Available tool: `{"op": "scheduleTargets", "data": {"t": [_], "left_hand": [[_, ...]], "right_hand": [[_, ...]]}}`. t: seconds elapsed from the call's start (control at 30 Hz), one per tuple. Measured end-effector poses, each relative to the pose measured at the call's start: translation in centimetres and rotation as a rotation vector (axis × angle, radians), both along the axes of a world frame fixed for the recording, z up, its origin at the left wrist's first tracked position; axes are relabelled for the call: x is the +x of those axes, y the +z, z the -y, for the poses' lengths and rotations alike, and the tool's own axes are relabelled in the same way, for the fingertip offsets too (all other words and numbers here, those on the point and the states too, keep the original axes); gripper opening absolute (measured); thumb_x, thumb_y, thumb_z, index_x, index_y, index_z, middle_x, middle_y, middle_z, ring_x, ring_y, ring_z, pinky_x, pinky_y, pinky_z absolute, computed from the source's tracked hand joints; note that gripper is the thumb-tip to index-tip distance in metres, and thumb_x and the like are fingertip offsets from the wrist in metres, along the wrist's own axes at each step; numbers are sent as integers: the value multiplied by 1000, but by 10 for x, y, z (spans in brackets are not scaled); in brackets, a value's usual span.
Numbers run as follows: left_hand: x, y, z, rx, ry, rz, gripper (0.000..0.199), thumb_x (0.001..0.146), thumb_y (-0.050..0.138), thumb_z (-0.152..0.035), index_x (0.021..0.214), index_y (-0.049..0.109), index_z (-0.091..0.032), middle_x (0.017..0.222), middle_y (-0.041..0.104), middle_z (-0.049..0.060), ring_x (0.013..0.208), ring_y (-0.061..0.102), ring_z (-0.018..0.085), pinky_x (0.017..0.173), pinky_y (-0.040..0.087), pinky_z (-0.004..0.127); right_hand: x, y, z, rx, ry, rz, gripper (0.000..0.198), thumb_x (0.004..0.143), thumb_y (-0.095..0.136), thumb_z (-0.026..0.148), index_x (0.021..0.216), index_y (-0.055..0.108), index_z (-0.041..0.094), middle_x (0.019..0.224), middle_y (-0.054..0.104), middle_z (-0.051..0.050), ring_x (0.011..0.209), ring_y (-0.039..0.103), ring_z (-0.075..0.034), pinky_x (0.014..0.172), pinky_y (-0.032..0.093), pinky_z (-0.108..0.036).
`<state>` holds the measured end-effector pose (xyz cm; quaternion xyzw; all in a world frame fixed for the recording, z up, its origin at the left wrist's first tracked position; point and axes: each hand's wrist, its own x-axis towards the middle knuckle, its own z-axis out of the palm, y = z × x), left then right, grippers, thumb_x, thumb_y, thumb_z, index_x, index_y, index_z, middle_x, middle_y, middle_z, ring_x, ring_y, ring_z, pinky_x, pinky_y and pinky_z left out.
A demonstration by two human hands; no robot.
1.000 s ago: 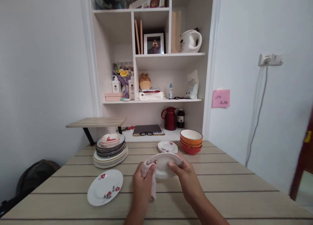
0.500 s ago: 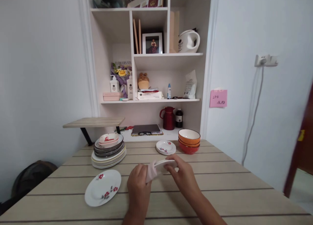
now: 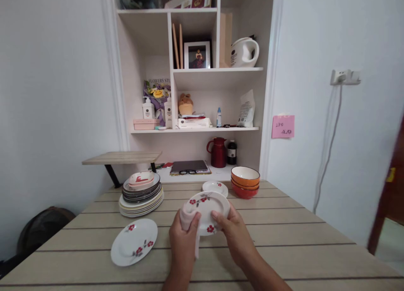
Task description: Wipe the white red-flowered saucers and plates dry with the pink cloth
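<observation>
Apparently the work is midway: from where I stand, one plate (image 3: 206,209) is up in both hands, above the table (image 3: 284,244) and tilted so its red flowers face the person. The left hand (image 3: 183,240) is closed on a pale cloth (image 3: 188,217), folded over the plate's left rim — thumb in front, fingers mostly hidden. The right hand (image 3: 237,234) pinches the opposite edge, its thumb flat on the face and the other fingers round behind. So this plate is in hand, not set down, and I'd judge its wiping unfinished. A lone plate (image 3: 134,242) with like flowers lies flat to the left, untouched. Just beyond the held one sit some small plates (image 3: 215,187), near the nested bowls (image 3: 245,179); a tall stack (image 3: 142,200) stands at the far left. Which of these have had their turn and which are left — I can't tell, since nothing visible marks them apart.
</observation>
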<state>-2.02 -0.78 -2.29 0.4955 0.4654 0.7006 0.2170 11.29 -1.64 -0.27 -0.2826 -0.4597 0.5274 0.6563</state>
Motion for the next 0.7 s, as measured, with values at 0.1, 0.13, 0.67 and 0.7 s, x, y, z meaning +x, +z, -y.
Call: {"op": "scheduleTargets", "data": {"t": [0.1, 0.13, 0.67, 0.7], "left_hand": [[6, 1, 2, -35, -50, 35, 35, 67, 74, -46, 85, 70, -16, 83, 75, 9, 77, 70, 25, 72, 55, 34], [7, 2, 3, -41, -50, 37, 34, 67, 73, -46, 84, 71, -16, 82, 75, 10, 76, 70, 25, 72, 55, 34], [-6, -4, -4, 144, 81, -251, 30, 76, 67, -50, 73, 65, -21, 68, 67, 3, 66, 63, 19, 65, 50, 28], [-6, -2, -4, 106, 67, -213, 32, 75, 67, -52, 75, 66, -20, 70, 68, 4, 67, 63, 20, 64, 50, 28]], "right_hand": [[0, -2, -2, -60, 15, -75, 58, 72, 75, 36, 125, 58, 21, 106, 73, -10, 88, 68, -26, 74, 53, -37], [0, -2, -2, -78, 25, -84, 58, 72, 75, 37, 125, 57, 21, 107, 73, -10, 90, 68, -26, 74, 53, -36], [18, -2, -12, 158, -257, 427, 29, 81, 63, 43, 98, 64, 20, 84, 69, -5, 83, 61, -24, 71, 49, -31], [18, -2, -12, 164, -263, 439, 30, 82, 61, 44, 98, 64, 20, 84, 69, -4, 82, 61, -23, 69, 49, -30]]}}
